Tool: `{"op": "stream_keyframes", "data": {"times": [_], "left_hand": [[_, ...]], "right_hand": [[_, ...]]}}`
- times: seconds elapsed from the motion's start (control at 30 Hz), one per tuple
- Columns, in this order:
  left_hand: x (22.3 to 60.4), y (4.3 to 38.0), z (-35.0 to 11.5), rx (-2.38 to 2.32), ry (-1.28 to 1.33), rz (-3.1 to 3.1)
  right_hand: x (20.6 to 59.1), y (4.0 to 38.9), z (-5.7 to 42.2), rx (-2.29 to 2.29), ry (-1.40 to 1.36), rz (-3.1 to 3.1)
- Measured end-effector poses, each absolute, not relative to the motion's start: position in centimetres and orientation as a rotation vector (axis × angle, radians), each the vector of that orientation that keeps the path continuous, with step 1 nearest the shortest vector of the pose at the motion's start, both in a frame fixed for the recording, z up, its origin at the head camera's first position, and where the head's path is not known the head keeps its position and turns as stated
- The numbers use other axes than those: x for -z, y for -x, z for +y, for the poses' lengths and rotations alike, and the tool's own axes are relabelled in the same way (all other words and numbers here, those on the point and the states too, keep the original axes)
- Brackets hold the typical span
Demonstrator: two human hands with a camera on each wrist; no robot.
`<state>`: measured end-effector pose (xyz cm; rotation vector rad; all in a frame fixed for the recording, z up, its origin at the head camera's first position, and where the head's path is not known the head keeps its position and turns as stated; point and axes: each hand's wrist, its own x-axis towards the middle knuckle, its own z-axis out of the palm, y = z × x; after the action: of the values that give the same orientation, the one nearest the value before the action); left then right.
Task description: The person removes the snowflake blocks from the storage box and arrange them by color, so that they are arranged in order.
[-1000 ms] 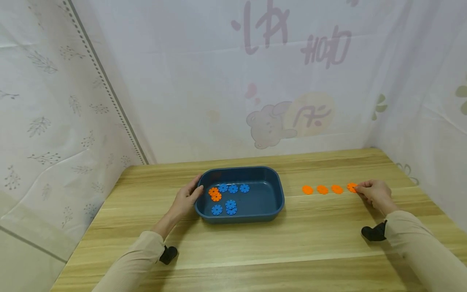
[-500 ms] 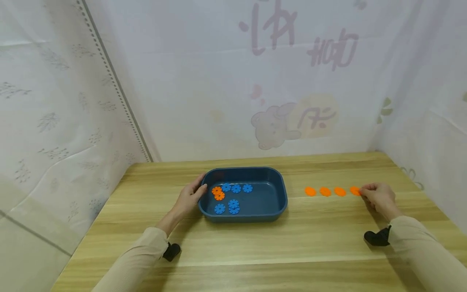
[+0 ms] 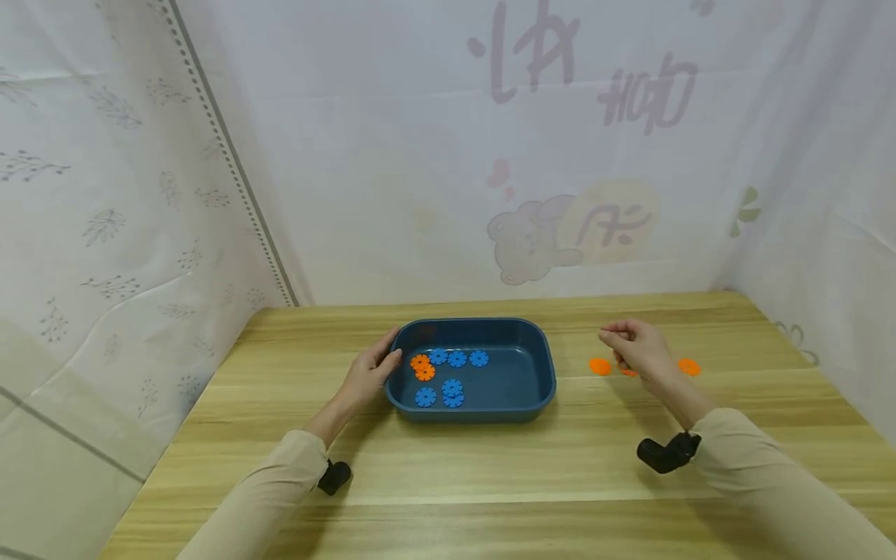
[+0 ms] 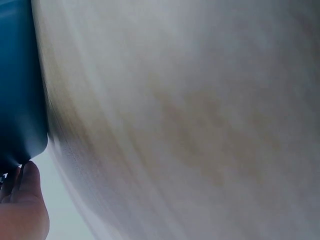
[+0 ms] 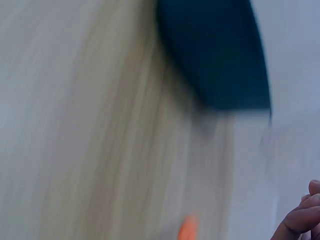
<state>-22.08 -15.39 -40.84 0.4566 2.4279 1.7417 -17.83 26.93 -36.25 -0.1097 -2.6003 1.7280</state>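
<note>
My left hand (image 3: 367, 372) grips the left end of a dark blue plastic tub (image 3: 483, 416), thumb over the rim. In the left wrist view its thumb (image 4: 29, 187) lies against the tub's outer wall (image 4: 22, 90). Several blue notched discs (image 3: 479, 358) and two overlapping orange ones (image 3: 425, 372) lie inside, towards the left. My right hand (image 3: 640, 351) is over the row of orange notched discs (image 3: 600, 365) right of the tub, fingers loosely bent, no disc showing in them. It hides part of the row; the rightmost orange disc (image 3: 689, 366) lies flat beyond it.
The wooden table (image 3: 448, 474) carries the tub and the row. A pale printed cloth (image 3: 392, 179) hangs behind and at both sides. Black wrist devices (image 3: 668, 453) sit at both sleeve cuffs.
My right hand has let go of the rightmost orange disc and moved left over the row. My left hand keeps its hold on the tub. The head view has shifted slightly.
</note>
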Motion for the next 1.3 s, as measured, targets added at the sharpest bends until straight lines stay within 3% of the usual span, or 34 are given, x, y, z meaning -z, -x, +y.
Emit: {"op": "stream_keyframes", "data": {"times": [0.3,0.57,0.87,1.3], "left_hand": [[40.9,22.1,-15.4,-1.759,-0.478,2.416],[40.9,22.1,-15.3,-1.733,-0.465,2.457],[40.8,22.1,-15.3,-1.697,-0.452,2.512],[40.8,22.0,-15.3,-1.706,-0.462,2.488]], "right_hand": [[35.9,19.6,15.7,-1.925,-0.044,-2.583],[37.6,21.3,8.1,-2.044,0.072,-2.59],[39.1,22.5,4.2,-2.011,0.048,-2.651],[39.7,23.4,2.3,-1.912,0.06,-2.738]]}}
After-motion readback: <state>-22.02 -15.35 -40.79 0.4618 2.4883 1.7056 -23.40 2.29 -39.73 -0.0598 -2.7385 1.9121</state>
